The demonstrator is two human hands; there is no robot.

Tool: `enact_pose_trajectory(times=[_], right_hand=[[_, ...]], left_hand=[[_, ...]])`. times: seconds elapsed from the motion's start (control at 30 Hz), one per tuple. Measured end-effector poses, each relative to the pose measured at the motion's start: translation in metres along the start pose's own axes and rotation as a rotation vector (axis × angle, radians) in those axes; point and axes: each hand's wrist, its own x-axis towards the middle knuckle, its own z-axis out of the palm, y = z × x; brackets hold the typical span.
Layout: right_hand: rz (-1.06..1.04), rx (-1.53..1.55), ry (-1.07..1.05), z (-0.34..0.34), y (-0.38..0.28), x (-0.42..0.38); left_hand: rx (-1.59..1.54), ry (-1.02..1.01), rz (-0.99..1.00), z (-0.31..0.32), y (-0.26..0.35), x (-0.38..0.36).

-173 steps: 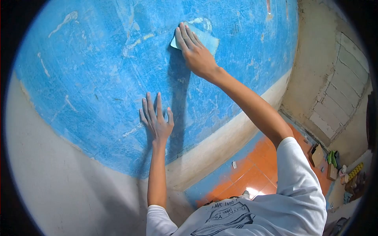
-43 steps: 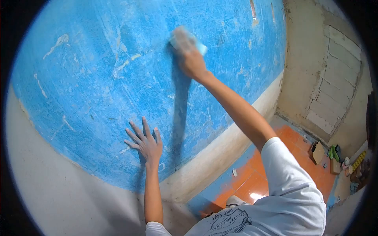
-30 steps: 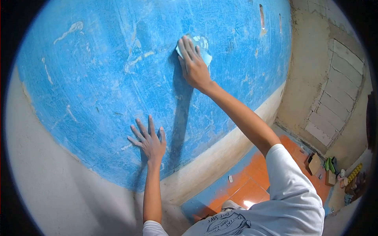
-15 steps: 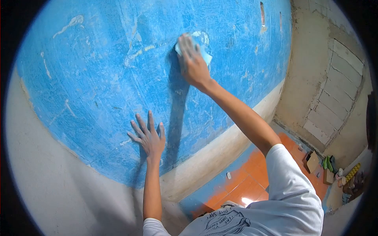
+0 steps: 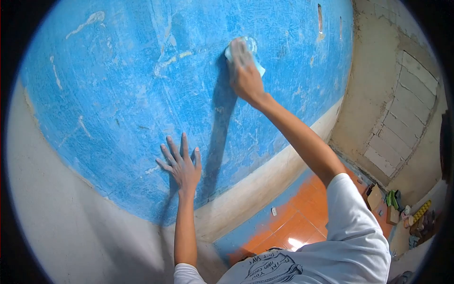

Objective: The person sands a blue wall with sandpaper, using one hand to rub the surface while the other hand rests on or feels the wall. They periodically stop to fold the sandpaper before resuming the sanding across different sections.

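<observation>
My right hand [image 5: 247,78] presses a pale blue sheet [image 5: 259,68] flat against the blue wall [image 5: 118,94], fingers blurred by motion. Whether the sheet is sandpaper or cloth I cannot make out; most of it lies hidden under the palm and fingers. Lower and to the left, my left hand [image 5: 185,170] rests on the same wall with its fingers spread and nothing in it. Dust greys the fingers of that hand. The wall's paint is scuffed, with whitish filler patches, one of them beside the sheet.
Below the blue paint runs a bare cream band [image 5: 255,199]. The orange tiled floor [image 5: 300,213] has a dusty blue strip along the wall. At right, a cardboard box [image 5: 392,214], green items [image 5: 392,198] and a yellow roll [image 5: 422,211] lie near an unpainted wall with a block-filled opening [image 5: 402,113].
My right hand and the sheet have slid a little to the right along the wall. My left hand stays in place on the wall. The view has shifted slightly.
</observation>
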Motion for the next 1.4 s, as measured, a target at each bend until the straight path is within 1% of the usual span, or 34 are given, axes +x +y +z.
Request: enact_pose_trajectory(times=[0.03, 0.13, 0.17, 0.27, 0.3, 0.4, 0.43, 0.53, 0.57, 0.67, 0.7, 0.8, 0.83, 0.93, 0.97, 1.07, 1.1, 1.2, 1.23, 1.3, 1.33, 1.37, 1.4], right_hand=[[-0.1, -0.019, -0.116, -0.011, -0.009, -0.001], [0.077, -0.138, -0.104, -0.015, 0.017, 0.007], [0.134, -0.253, -0.009, -0.001, 0.027, 0.007], [-0.102, 0.02, -0.075, -0.005, -0.003, 0.0], [-0.2, -0.065, -0.156, -0.012, -0.01, -0.001], [0.038, -0.194, -0.062, -0.012, 0.016, 0.007], [0.177, -0.237, 0.034, -0.001, 0.016, 0.011], [-0.025, 0.016, -0.043, 0.0, -0.015, -0.003], [-0.114, 0.005, -0.135, -0.009, -0.023, -0.004], [-0.032, -0.252, -0.12, -0.008, 0.009, -0.003], [0.19, -0.252, -0.01, 0.0, 0.007, 0.005], [0.016, -0.091, -0.018, 0.008, -0.014, -0.005], [-0.046, -0.015, -0.103, -0.001, -0.025, -0.005], [0.071, -0.211, -0.117, -0.007, 0.006, -0.001], [0.248, -0.205, 0.033, 0.003, 0.013, 0.004], [0.044, -0.056, 0.026, 0.011, -0.002, -0.003], [-0.058, 0.022, -0.064, -0.003, -0.017, -0.004], [-0.01, -0.212, -0.123, -0.008, 0.01, -0.002], [0.189, -0.232, 0.015, -0.003, 0.015, 0.005], [0.065, -0.125, -0.026, 0.011, 0.012, -0.004], [0.004, -0.073, -0.043, 0.009, 0.0, 0.0], [-0.084, 0.04, -0.115, 0.003, -0.016, -0.008], [-0.099, -0.012, -0.13, -0.001, -0.01, -0.006]], left_hand=[[0.012, -0.003, 0.003, 0.001, 0.0, 0.001], [0.013, -0.048, -0.01, 0.001, 0.0, 0.0], [0.003, -0.053, -0.014, 0.0, 0.002, 0.0], [-0.007, -0.043, -0.017, -0.001, 0.001, 0.003], [-0.011, -0.025, -0.016, 0.001, 0.001, 0.003], [-0.015, -0.043, -0.008, 0.0, 0.0, -0.002], [-0.015, -0.049, -0.013, 0.0, 0.0, 0.0], [-0.052, -0.018, -0.035, 0.002, 0.001, 0.0], [-0.052, -0.009, -0.039, 0.003, 0.002, 0.003], [-0.043, -0.019, -0.03, 0.002, 0.001, 0.0], [-0.034, -0.025, -0.022, 0.002, 0.0, 0.002], [-0.042, -0.007, -0.034, 0.003, 0.002, -0.001], [-0.052, 0.01, -0.04, 0.004, 0.003, 0.001], [-0.01, -0.052, -0.02, 0.001, 0.002, 0.001], [-0.009, -0.046, -0.015, 0.002, 0.002, 0.0], [-0.005, -0.021, -0.012, 0.004, 0.001, 0.0], [-0.009, -0.006, -0.011, 0.004, 0.001, 0.0], [-0.004, -0.023, -0.008, 0.002, 0.001, -0.001], [-0.001, -0.034, -0.012, 0.001, 0.001, 0.0], [0.003, -0.024, -0.012, 0.003, 0.001, -0.002], [0.005, -0.017, -0.009, 0.004, 0.001, -0.001], [0.011, 0.002, -0.008, 0.005, 0.002, 0.001], [0.017, 0.019, -0.004, 0.006, 0.003, 0.001]])
